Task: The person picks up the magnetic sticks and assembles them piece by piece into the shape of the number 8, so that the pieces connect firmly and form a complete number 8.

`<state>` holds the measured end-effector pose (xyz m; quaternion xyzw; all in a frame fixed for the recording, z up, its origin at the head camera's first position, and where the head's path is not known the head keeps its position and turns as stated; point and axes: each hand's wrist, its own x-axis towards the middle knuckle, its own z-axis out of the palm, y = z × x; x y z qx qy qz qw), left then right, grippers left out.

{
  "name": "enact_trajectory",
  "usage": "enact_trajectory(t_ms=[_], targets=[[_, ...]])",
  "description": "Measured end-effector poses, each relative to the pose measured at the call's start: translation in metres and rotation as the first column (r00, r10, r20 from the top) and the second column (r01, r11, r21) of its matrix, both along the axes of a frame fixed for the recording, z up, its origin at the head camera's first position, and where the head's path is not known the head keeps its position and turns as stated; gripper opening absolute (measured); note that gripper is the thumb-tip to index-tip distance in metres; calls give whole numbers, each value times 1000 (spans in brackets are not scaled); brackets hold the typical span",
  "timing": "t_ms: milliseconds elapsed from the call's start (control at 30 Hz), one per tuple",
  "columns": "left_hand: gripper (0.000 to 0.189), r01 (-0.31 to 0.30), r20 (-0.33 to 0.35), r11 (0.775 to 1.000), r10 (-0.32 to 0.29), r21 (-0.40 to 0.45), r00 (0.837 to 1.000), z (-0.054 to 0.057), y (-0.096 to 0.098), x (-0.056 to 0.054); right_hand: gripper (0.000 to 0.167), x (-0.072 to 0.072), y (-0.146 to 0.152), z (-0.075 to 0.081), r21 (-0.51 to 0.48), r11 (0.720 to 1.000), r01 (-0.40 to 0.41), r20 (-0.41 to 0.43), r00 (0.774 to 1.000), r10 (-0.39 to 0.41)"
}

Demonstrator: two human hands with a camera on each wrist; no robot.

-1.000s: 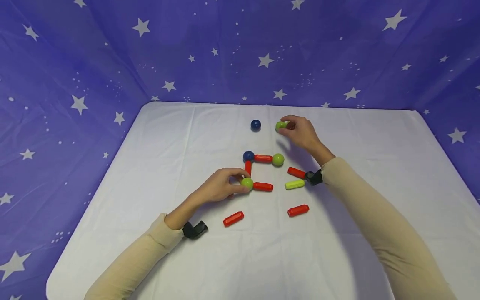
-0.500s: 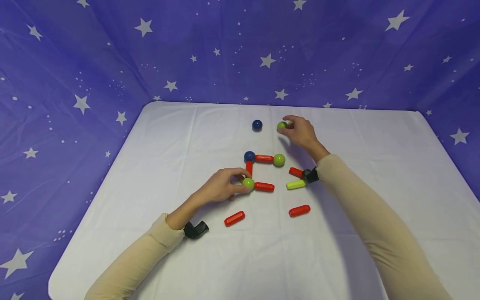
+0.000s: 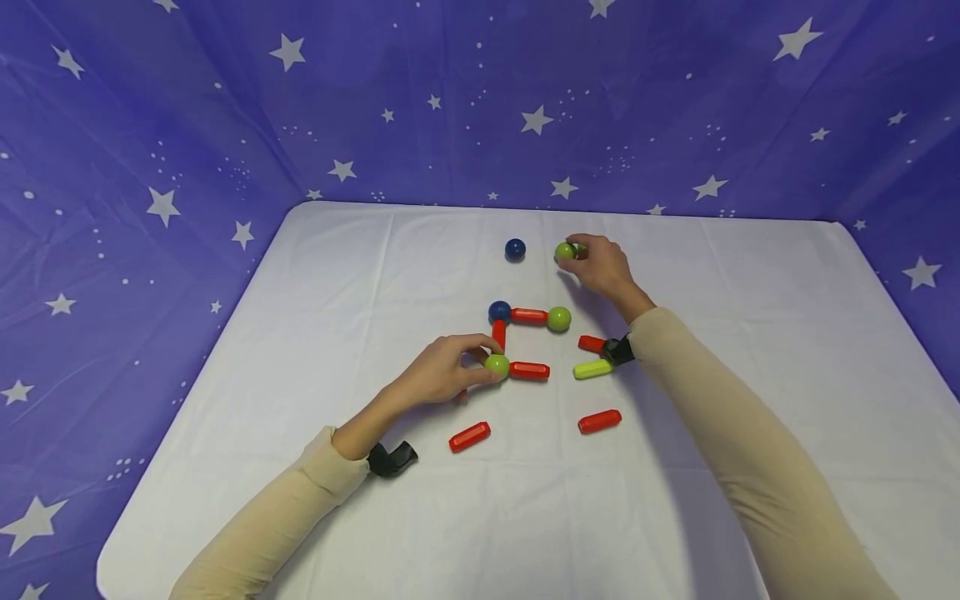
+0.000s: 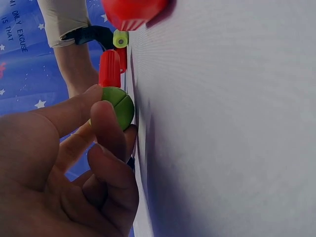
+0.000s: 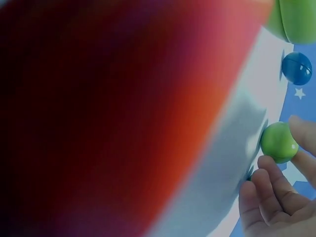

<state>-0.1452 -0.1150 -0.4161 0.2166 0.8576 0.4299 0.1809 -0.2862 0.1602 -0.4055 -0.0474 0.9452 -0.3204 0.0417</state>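
With finger and thumb, my left hand [image 3: 438, 371] pinches a green ball [image 3: 497, 367] at the near corner of a joined shape. From that ball one red rod [image 3: 529, 371] runs right and another red rod [image 3: 498, 335] runs back to a blue ball [image 3: 499, 312]. A third red rod [image 3: 529, 317] joins the blue ball to a second green ball [image 3: 558, 318]. At the back, my right hand [image 3: 602, 265] pinches a separate green ball [image 3: 565, 252]; something green shows behind it between the fingers. In the left wrist view, fingers wrap the seamed green ball [image 4: 123, 106].
A loose blue ball [image 3: 515, 249] lies left of my right hand. Nearer lie two loose red rods [image 3: 470, 437]. A yellow-green rod [image 3: 592, 369] and another red rod [image 3: 591, 343] lie beside the right wrist's black mount [image 3: 618, 350]. A starry purple curtain [image 3: 450, 100] stands behind the white table [image 3: 337, 292].
My right forearm has shifted slightly left, and its black mount covers more of the red rod there. Both hands keep their pinch on the green balls.
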Motion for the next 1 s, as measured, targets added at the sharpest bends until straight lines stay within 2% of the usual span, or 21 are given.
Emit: enact_trajectory(t_ms=[267, 733, 1000], targets=[[28, -3, -5, 1000, 3, 4, 1000, -1, 0, 0, 40, -1, 1, -2, 0, 1000, -2, -25, 1000, 2], [29, -4, 5, 1000, 4, 4, 1000, -2, 0, 0, 38, 1, 4, -5, -4, 1000, -4, -50, 999, 4], [29, -1, 3, 1000, 1, 7, 1000, -2, 0, -1, 37, 4, 5, -3, -37, 999, 4, -66, 998, -7]])
